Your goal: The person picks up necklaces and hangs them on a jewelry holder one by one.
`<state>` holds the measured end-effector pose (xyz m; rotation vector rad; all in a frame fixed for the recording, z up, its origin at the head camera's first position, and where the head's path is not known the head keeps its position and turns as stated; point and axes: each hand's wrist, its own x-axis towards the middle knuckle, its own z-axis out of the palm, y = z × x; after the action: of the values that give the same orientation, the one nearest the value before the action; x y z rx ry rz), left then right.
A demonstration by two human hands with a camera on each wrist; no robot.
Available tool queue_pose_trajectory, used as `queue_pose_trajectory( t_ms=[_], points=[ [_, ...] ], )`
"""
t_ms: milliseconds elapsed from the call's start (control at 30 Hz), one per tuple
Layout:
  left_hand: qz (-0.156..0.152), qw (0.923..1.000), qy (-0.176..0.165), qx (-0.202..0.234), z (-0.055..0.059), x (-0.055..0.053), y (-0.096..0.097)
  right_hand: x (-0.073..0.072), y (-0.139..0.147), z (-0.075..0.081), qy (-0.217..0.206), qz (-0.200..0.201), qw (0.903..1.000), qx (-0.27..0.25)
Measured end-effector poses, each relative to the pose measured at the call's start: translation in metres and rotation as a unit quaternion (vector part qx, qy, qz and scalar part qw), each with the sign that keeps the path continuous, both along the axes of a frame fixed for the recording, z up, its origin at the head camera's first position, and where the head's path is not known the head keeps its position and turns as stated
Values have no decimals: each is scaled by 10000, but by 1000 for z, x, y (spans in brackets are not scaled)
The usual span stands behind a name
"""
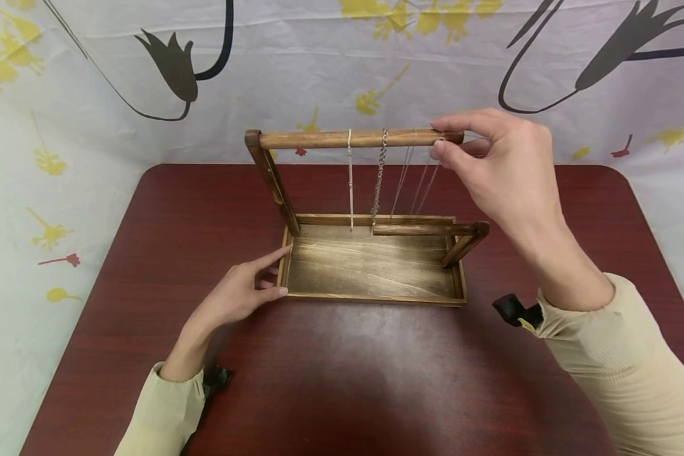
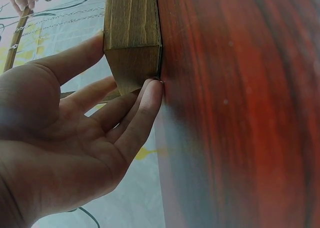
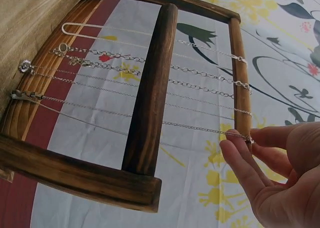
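A wooden jewelry stand (image 1: pixel 370 272) has a shallow tray base, a tall upper bar (image 1: pixel 313 139) and a shorter lower bar (image 1: pixel 422 230). Several silver necklaces hang from the upper bar, among them a flat pale chain (image 1: pixel 351 183) and a thick-link chain (image 1: pixel 380 171). At that bar's right end, my right hand (image 1: pixel 510 164) pinches a thin necklace (image 3: pixel 200 129) between thumb and fingers, close against the wood. My left hand (image 1: pixel 234 294) grips the tray's left end, thumb at the near corner; in the left wrist view its fingers lie around the tray corner (image 2: pixel 135 63).
The stand rests on a dark red table (image 1: pixel 342 380) with rounded far corners. Behind the table hangs a white cloth (image 1: pixel 285 63) printed with flowers. A small black device (image 1: pixel 510 310) is strapped at the right wrist, another (image 1: pixel 216 380) at the left.
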<state>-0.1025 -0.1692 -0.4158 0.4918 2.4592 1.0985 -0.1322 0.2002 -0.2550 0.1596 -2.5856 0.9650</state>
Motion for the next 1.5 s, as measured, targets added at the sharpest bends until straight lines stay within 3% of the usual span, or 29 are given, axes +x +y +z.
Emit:
queue_pose_trajectory(
  t_ms=[433, 700, 1000, 1100, 1333, 1500],
  points=[
    [38, 10000, 6, -49, -1, 2, 1, -1, -2, -2, 325, 175, 9986, 365],
    [66, 10000, 24, 5, 0, 6, 0, 1, -3, -1, 65, 261, 9996, -53],
    [202, 9997, -129, -76, 3, 10, -4, 2, -2, -2, -45, 244, 9996, -134],
    [165, 9998, -37, -75, 3, 9, -4, 4, 2, -3, -31, 167, 9996, -208],
    [-25, 9998, 131, -129, 5, 8, 1, 10, 21, -15, -168, -11, 9998, -70],
    [-67, 9986, 280, -444, 11, 9, 4, 20, 41, -30, -431, -31, 9990, -59]
  ],
)
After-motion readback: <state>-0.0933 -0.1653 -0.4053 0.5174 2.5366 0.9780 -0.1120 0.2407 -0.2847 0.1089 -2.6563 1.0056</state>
